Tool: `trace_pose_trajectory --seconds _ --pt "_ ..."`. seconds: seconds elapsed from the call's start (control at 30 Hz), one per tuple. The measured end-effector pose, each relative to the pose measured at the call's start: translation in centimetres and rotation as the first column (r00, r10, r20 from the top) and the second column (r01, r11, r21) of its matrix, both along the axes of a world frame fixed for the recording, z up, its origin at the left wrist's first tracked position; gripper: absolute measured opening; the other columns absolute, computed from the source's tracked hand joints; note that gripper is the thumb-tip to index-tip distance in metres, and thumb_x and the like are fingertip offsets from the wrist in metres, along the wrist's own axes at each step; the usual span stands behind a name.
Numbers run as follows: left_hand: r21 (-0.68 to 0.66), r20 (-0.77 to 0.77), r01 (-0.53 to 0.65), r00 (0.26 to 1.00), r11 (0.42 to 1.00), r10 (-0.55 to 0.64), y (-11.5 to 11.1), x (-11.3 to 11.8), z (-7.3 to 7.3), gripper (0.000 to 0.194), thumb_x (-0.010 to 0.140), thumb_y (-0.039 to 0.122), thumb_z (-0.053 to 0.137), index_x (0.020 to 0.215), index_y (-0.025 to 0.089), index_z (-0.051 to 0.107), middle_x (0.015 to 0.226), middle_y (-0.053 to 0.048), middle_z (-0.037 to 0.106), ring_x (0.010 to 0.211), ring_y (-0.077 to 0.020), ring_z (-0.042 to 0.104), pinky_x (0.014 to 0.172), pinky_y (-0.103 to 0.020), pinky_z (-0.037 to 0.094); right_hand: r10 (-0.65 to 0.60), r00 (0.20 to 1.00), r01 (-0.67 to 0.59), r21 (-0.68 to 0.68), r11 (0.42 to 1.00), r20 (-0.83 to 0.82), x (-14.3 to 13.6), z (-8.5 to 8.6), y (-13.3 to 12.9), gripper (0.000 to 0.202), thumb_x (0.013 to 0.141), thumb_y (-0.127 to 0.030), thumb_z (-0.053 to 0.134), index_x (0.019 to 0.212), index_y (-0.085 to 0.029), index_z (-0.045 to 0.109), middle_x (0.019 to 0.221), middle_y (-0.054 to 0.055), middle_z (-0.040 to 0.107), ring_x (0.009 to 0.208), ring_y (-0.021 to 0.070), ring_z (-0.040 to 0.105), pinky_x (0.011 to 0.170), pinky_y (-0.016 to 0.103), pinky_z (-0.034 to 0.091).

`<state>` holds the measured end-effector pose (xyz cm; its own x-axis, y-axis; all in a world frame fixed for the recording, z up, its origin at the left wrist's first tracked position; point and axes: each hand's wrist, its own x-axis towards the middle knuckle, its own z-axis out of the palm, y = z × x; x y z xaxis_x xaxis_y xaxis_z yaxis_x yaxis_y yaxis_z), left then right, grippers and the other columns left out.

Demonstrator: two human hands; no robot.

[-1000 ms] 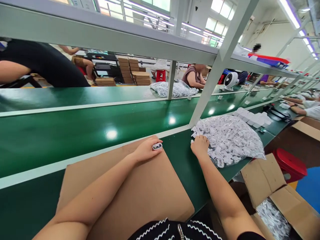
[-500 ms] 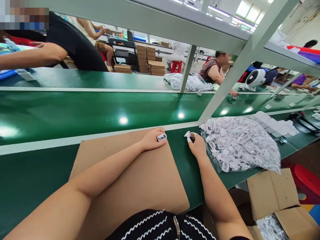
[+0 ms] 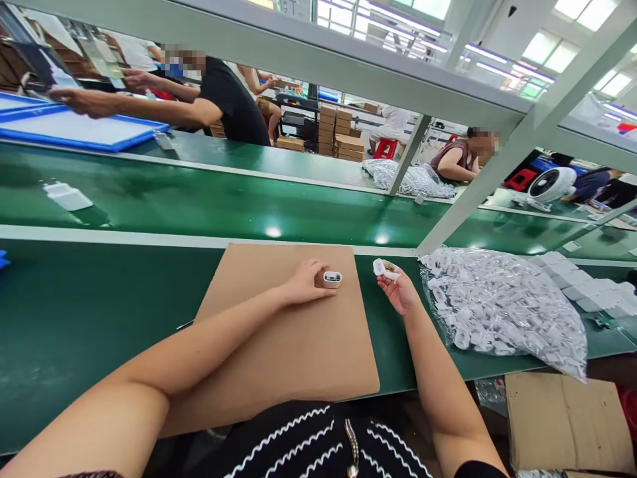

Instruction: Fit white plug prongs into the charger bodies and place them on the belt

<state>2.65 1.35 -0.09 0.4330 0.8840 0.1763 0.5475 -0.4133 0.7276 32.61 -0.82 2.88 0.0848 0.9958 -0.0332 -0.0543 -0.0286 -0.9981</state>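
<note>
The left hand (image 3: 303, 283) has its grip curled round the white case (image 3: 332, 279) over the cardboard (image 3: 293, 345), best held lightly with its open end clear, while the right hand (image 3: 401, 292) pinches a white part (image 3: 379, 268) near the bag (image 3: 502, 305).

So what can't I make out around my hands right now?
Head view: details inside the white casing in your left hand, too small.
Head view: the exact shape of the white plastic piece in your right hand, also too small.
Head view: lower white parts in the clear bag, hidden beneath others.
Head view: the blue object, cut off by the left edge.
</note>
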Motion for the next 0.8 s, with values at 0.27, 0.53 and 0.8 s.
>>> trace_pose_trajectory --seconds 0.27,0.53,0.8 --pt "0.151 0.099 0.016 0.995 0.988 -0.032 -0.4 -0.4 -1.0 0.038 0.089 0.045 0.070 0.118 0.021 0.070 0.115 -0.011 0.069 0.110 -0.0299 0.060 0.099 -0.048 0.047 0.112 0.994 -0.111 -0.110 0.988 0.001 -4.8 3.2 0.5 0.039 0.070 -0.054 0.080 0.088 -0.021 0.069 0.077 0.002 0.069 0.059 0.0127 0.058 0.059 0.028 0.052" --pt "0.080 0.092 0.046 0.994 0.996 -0.053 -0.5 -0.9 -0.4 0.030 0.088 0.046 0.073 0.106 0.022 0.069 0.106 -0.007 0.069 0.103 -0.0283 0.061 0.093 -0.045 0.047 -0.226 0.607 -0.044 0.316 0.948 0.762 -8.0 1.3 0.4 0.032 0.088 -0.055 0.068 0.085 -0.022 0.069 0.092 0.006 0.064 0.081 0.0209 0.059 0.073 0.035 0.051" --pt "0.050 0.138 0.038 0.989 0.998 -0.045 -0.4 -0.8 -0.5 0.032 0.091 0.048 0.071 0.112 0.024 0.073 0.116 -0.008 0.070 0.111 -0.0299 0.061 0.102 -0.048 0.044 -0.018 0.576 -0.267 0.209 0.941 0.817 -6.9 -1.9 1.0 0.017 0.094 -0.031 0.062 0.106 -0.023 0.071 0.101 0.009 0.070 0.098 0.0264 0.062 0.085 0.041 0.055"
